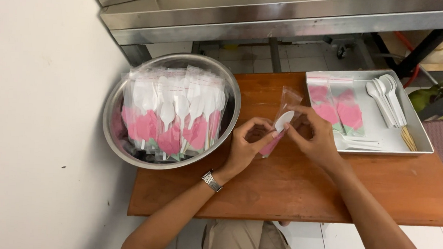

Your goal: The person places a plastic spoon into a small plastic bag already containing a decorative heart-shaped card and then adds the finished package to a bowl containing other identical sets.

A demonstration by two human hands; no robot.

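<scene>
Both hands hold one small clear plastic bag [285, 103] above the wooden table [289, 188]. The bag has a pink napkin in its lower end and a white plastic spoon [284, 120] going in. My left hand [248, 146], with a metal watch on the wrist, pinches the bag's lower part. My right hand [314, 134] grips the bag and spoon from the right.
A steel bowl [115, 129] at the left holds several filled bags of spoons and pink napkins. A metal tray [418, 132] at the right carries bags with pink napkins [339, 109], loose white spoons [384, 97] and wooden sticks [408, 138]. A steel counter runs behind.
</scene>
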